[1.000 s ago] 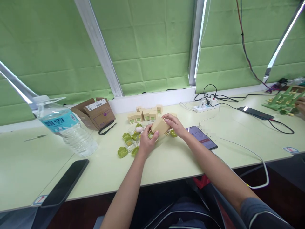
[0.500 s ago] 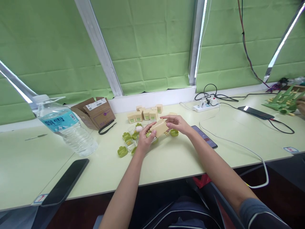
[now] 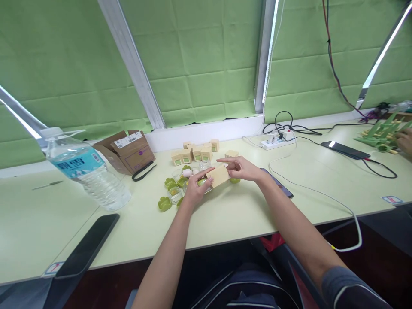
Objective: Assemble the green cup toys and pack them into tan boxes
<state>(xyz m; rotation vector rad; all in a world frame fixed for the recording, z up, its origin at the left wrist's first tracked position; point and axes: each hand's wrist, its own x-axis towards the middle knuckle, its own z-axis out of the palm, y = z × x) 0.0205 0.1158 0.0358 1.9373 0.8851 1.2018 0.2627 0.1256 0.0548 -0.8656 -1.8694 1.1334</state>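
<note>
My left hand (image 3: pixel 197 187) is closed around a small beige box (image 3: pixel 219 175), thumb on the near face, and holds it above the table. At the box's right end is my right hand (image 3: pixel 240 168); its thumb and curled fingers grip that end, while the index finger stretches along the top edge. Beside and partly behind my left hand lie several green flower-shaped cups (image 3: pixel 165 204) and small clear containers (image 3: pixel 176 196). A pinkish-white piece (image 3: pixel 187 172) sits among them. Several more beige boxes with green windows (image 3: pixel 187 156) stand behind.
An open brown carton (image 3: pixel 128 152) and a large water bottle (image 3: pixel 86 171) stand to the left, near a black phone (image 3: pixel 88 244). On the right are another phone (image 3: pixel 280 184), a power strip (image 3: pixel 278 143) and cables. A co-worker's hand (image 3: pixel 404 139) touches green plastic parts (image 3: pixel 381 135).
The beige box has turned slightly, showing more of its broad face. My right hand's fingers have curled in and shifted onto its right end.
</note>
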